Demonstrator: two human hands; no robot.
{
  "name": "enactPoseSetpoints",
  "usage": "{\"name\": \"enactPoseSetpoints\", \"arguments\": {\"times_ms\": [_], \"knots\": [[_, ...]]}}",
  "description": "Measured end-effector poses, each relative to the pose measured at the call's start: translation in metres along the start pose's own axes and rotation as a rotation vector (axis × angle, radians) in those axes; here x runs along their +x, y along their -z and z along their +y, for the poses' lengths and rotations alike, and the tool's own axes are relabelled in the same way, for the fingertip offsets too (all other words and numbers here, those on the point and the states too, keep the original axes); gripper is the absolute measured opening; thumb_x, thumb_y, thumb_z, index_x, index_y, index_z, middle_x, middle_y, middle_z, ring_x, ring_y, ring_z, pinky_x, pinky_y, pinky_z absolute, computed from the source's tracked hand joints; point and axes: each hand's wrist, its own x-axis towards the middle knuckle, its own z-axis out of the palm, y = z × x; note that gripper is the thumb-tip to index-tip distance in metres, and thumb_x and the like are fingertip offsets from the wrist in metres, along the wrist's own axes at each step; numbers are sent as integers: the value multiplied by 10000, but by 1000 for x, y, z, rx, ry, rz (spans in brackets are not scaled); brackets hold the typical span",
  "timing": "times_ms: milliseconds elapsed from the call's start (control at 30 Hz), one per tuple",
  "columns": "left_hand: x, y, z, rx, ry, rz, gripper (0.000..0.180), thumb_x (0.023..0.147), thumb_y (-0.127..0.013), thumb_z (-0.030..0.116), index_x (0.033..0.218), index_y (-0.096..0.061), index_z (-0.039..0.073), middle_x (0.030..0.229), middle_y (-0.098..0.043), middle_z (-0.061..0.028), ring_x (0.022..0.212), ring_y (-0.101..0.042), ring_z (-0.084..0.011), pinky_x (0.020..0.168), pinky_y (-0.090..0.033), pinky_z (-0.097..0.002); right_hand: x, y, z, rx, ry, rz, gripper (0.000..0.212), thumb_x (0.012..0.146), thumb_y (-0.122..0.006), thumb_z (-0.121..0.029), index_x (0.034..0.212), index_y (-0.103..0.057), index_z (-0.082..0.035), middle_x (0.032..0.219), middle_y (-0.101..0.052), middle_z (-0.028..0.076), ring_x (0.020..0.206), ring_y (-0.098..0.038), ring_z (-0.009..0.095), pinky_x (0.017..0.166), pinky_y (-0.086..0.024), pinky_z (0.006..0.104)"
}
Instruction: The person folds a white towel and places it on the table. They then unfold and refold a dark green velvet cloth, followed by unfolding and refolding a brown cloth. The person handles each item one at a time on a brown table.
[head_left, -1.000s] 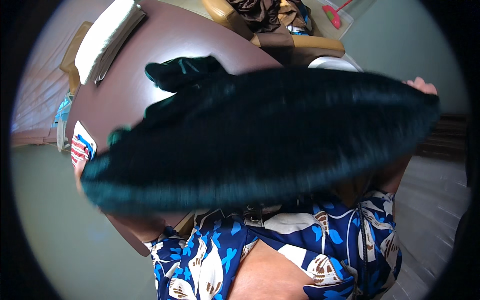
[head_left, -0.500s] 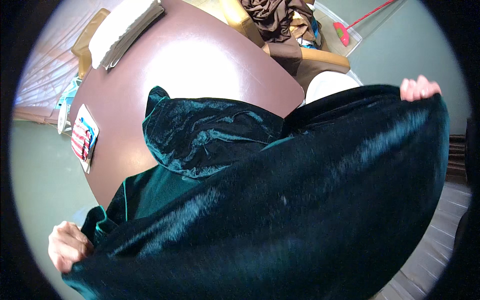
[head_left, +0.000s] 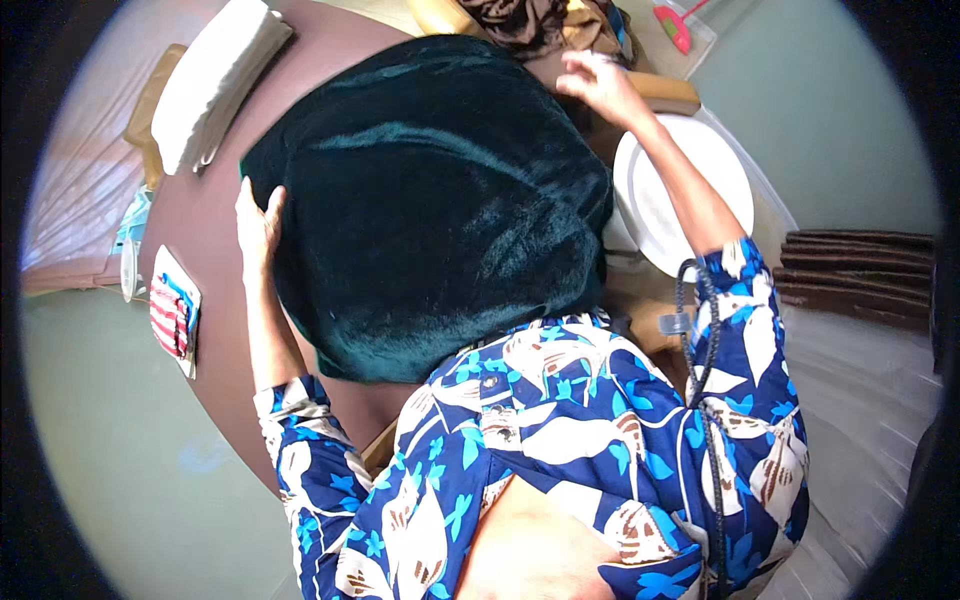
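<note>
A dark green velvet cloth (head_left: 430,210) lies spread over the table in a rounded, roughly square shape, its near edge reaching my blue floral shirt. My left hand (head_left: 260,222) rests at the cloth's left edge, thumb and fingers apart, touching or very near it. Beyond the far right corner, my right hand (head_left: 600,85) is raised with its fingers spread and nothing in them. The underside of the cloth is hidden.
The brown table (head_left: 205,240) carries a folded white cloth stack (head_left: 215,85) and a red-striped cloth (head_left: 170,315) at left. A round white stool or lid (head_left: 640,190) stands right. Brown fabric (head_left: 520,22) lies on a chair; folded dark brown cloths (head_left: 855,265) sit far right.
The green cloth, earlier held up and stretched between both closed hands, has come down onto the table. Both hands have let go and moved forward, the left to the cloth's side.
</note>
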Motion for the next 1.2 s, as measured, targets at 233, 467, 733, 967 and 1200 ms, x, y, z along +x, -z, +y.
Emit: {"name": "enactPoseSetpoints", "arguments": {"times_ms": [233,467,733,967,1200], "knots": [[-23,-40,-104,-104,245,-22,465,823,-480,349,1171,-433,44,1154,-472,-151,1071,-447,-290,909,-336,-351,-37,-95,8,0,-171,-47,616,732,-609,-332,1248,-361,-107,1176,-455,183,1109,-422,309,925,-333,335],[-146,-2,24,-568,324,36,398,809,-548,238,1129,-480,11,1044,-539,-142,976,-499,-225,854,-382,-314,-97,-34,-9,-15,-198,26,575,752,-578,-367,1206,-410,-56,1147,-490,181,1062,-476,285,881,-368,314],[-103,-14,74,-538,553,-110,624,658,-669,376,1085,-494,-45,988,-562,-196,935,-538,-254,813,-413,-323,-97,-49,-3,10,-184,68,516,770,-555,-344,1186,-437,-61,1077,-528,195,986,-523,301,832,-398,312],[-92,-24,64,-1256,622,-84,248,779,-584,132,959,-532,-31,852,-584,-62,736,-538,-117,687,-441,-235,-96,-56,-5,0,-248,202,314,806,-502,-189,1088,-525,-53,965,-564,209,887,-565,311,758,-435,319],[-104,-3,53,-1488,676,-171,296,770,-572,163,993,-518,-24,913,-591,-101,795,-571,-189,743,-458,-289,-94,-52,2,-28,-214,163,372,812,-497,-233,1121,-487,-26,1085,-521,194,986,-509,323,836,-398,336]]}}
